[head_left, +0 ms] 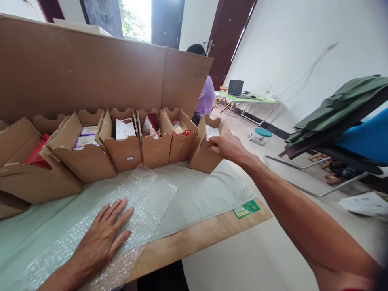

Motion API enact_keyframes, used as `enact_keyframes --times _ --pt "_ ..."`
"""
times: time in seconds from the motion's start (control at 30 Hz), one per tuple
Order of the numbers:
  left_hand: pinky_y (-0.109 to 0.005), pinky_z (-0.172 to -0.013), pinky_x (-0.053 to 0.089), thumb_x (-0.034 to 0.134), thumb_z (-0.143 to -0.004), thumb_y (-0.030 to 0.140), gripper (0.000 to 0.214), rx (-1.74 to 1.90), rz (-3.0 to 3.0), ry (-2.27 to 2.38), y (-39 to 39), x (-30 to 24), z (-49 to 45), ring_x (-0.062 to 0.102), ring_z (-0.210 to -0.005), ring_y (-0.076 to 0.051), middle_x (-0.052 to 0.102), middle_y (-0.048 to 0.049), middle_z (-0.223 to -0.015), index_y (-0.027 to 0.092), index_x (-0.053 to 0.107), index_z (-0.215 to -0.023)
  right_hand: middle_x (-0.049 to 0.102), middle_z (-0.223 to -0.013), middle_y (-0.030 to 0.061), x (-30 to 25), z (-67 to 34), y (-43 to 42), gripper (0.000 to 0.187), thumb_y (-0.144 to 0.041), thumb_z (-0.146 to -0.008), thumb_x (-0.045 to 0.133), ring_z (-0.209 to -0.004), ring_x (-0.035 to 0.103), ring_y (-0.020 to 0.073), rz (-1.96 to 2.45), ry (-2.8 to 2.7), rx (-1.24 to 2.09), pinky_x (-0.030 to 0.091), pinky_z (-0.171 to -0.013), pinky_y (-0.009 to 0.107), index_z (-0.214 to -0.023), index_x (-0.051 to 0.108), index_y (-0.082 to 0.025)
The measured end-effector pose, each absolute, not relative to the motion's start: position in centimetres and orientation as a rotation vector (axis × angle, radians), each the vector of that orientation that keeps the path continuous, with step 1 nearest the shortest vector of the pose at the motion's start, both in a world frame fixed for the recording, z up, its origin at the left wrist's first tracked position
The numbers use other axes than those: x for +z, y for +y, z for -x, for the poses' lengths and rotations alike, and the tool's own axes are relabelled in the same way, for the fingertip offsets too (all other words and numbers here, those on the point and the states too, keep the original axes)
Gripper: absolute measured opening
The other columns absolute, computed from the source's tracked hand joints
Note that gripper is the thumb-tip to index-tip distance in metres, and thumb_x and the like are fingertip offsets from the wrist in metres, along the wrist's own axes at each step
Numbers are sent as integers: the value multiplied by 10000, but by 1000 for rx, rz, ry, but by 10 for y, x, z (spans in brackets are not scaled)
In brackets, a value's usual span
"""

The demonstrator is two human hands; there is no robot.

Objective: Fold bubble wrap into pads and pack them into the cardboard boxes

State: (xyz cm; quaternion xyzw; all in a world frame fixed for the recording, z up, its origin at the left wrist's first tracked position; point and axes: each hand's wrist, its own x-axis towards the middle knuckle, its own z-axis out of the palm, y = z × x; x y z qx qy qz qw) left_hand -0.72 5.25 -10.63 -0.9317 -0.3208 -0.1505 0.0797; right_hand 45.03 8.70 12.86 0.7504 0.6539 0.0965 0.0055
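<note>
My left hand lies flat with fingers spread on a sheet of clear bubble wrap. The wrap rests on the cloth-covered table. At the right end of a row, my right hand closes on the front rim of an open cardboard box. This box stands askew, and white packets show inside it. Part of its rim and contents is hidden behind my fingers. Beside it stands another cardboard box with red and clear-wrapped packets.
More open boxes line up leftward before a tall cardboard panel. A green card lies at the table's wooden edge. Behind the panel sits a person in purple. A draped chair stands right.
</note>
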Motion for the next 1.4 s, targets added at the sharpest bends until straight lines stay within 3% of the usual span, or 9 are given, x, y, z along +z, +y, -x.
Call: enact_keyframes --times 0.23,0.43,0.6,0.67,0.8,0.93,1.07,1.23,1.4 --pt "-517 -1182 383 465 -1005 511 537 -460 2782 -956 53 -107 6 489 -1459 -308 502 -62 -1600 337 546 -1506 710 -786 91 144 -399 105 93 -85 -812 677 -908 697 264 -2500 2308 -6 508 -859 372 -730 693 -126" --pt "-529 -1171 391 476 -1002 532 548 -475 2801 -970 53 -108 7 475 -1470 -321 492 -83 -1605 325 548 -1505 723 -882 56 172 -379 121 210 -143 -976 530 -814 682 152 -2510 2594 -249 556 -823 341 -1070 707 -79" --pt "-518 -1185 373 432 -1011 553 543 -444 2801 -1001 52 -105 6 474 -1471 -307 500 -62 -1603 342 553 -1497 738 -1082 89 172 -423 57 289 -261 -910 586 -988 681 221 -2455 2773 -229 531 -919 399 -1103 745 -117" --pt "-519 -1182 370 414 -1021 549 540 -446 2798 -986 52 -103 5 488 -1458 -312 518 -73 -1590 331 558 -1494 730 -1203 105 154 -443 30 356 -294 -903 585 -1098 673 266 -2438 2713 -164 521 -950 431 -1204 720 -158" --pt "-528 -1181 353 403 -1035 533 545 -452 2796 -938 51 -100 6 482 -1460 -326 514 -111 -1588 291 548 -1502 698 -1323 156 112 -461 13 428 -328 -866 675 -1340 555 379 -2261 2624 375 394 -1088 552 -1258 692 -157" --pt "-514 -1181 346 432 -1036 530 541 -441 2788 -907 51 -98 9 466 -1470 -325 501 -113 -1598 277 541 -1502 782 -1049 92 92 -457 40 241 -345 -859 712 -1092 680 336 -2192 2558 586 415 -974 502 -1049 746 -201" --pt "-520 -1178 349 460 -1030 522 542 -406 2830 -864 52 -94 12 464 -1469 -331 480 -110 -1613 284 526 -1513 750 -823 53 83 -451 59 164 -361 -866 702 -883 685 299 -2245 2516 721 420 -850 435 -841 718 -200" --pt "-546 -1234 282 479 -1026 526 587 -330 2978 -870 52 -86 16 373 -1528 -334 372 -71 -1680 317 437 -1573 739 -1204 106 76 -439 36 326 -338 -883 703 -1165 646 355 -2251 2743 972 431 -975 507 -1184 679 -213" --pt "-578 -1246 255 499 -1022 511 614 -304 3051 -855 47 -79 18 323 -1552 -342 342 -64 -1694 325 387 -1596 744 -1222 105 74 -410 3 202 -253 -943 662 -1177 676 320 -2284 2964 955 473 -1004 511 -1143 679 -234"
